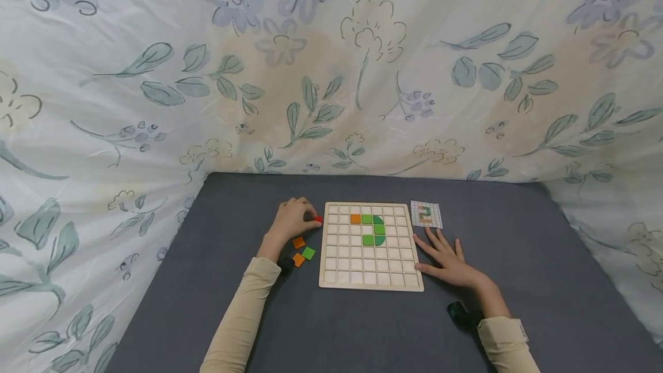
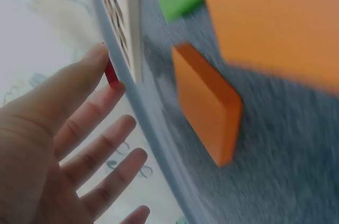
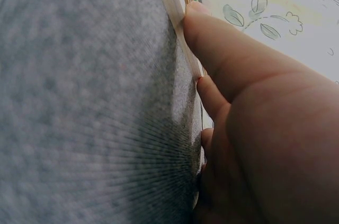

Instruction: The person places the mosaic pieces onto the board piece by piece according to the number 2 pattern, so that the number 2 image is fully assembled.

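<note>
My left hand (image 1: 290, 222) pinches a small red tile (image 1: 318, 219) between thumb and forefinger, just off the left edge of a wooden grid board (image 1: 342, 278). In the left wrist view, the red tile (image 2: 110, 74) shows edge-on, the other fingers spread apart. On the board sit an orange square tile (image 1: 355, 219), several green square tiles (image 1: 379, 229) and darker green rounded pieces (image 1: 380, 240). My right hand (image 1: 450, 262) lies with fingers spread, thumb and forefinger touching the board's right edge. The right wrist view shows the thumb (image 3: 212, 33) against that edge.
Beside my left wrist lie an orange tile (image 1: 298, 242), a green tile (image 1: 308, 253) and another orange tile (image 1: 298, 259). A printed pattern card (image 1: 426, 214) lies right of the board, near my right fingertips. Floral cloth (image 1: 362, 73) hangs behind the grey table (image 1: 373, 327).
</note>
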### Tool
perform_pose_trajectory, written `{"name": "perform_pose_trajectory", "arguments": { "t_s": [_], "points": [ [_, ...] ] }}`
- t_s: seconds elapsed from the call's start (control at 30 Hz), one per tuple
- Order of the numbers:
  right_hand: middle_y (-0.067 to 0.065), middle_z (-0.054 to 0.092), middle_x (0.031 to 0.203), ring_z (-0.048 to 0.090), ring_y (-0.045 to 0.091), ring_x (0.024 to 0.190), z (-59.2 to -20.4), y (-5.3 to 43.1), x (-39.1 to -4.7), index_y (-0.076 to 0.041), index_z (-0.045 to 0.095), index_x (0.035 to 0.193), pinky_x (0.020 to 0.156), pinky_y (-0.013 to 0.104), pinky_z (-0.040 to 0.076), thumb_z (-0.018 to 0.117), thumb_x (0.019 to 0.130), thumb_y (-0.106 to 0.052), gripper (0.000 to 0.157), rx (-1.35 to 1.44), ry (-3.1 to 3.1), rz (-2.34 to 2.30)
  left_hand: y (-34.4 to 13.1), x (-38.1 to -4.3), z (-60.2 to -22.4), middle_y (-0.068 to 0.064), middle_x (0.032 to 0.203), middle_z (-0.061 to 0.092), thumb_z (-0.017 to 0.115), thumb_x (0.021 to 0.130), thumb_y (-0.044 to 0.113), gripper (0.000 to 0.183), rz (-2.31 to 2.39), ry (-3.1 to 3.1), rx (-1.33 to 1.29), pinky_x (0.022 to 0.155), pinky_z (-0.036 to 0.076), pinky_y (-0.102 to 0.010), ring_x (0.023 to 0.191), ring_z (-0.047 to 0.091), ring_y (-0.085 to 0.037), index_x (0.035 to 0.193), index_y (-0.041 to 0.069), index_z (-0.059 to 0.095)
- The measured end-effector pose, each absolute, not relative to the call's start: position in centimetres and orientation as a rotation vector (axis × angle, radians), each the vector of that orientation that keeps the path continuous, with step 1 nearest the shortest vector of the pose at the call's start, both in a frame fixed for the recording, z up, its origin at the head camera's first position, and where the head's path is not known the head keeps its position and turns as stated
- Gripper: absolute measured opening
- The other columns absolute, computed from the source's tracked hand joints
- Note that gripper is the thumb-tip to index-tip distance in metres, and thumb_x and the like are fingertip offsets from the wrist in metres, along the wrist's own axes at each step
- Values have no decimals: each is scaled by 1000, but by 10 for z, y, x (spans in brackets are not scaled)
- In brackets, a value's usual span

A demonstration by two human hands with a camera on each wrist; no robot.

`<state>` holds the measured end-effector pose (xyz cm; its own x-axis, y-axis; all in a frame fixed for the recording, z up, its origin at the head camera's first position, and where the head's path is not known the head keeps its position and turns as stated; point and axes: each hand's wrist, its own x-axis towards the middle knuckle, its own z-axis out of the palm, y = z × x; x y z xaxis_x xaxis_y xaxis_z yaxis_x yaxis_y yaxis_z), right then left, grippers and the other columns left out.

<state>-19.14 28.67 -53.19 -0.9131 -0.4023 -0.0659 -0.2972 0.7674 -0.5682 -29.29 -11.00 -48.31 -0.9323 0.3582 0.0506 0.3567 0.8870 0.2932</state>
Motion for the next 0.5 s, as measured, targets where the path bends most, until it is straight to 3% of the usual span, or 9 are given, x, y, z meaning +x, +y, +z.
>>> {"name": "perform_pose_trajectory", "arguments": {
  "t_s": [0.5],
  "points": [
    [21,4,154,-5,46,138,-531,285,-190,-16,26,148,100,70,-15,57,89,-42,72,-553,2773,-847,-86,-281,-481,-2,114,59,72,77,42,25,673,2966,682,102,32,-57,110,50,-29,91,22,71]
  ]
}}
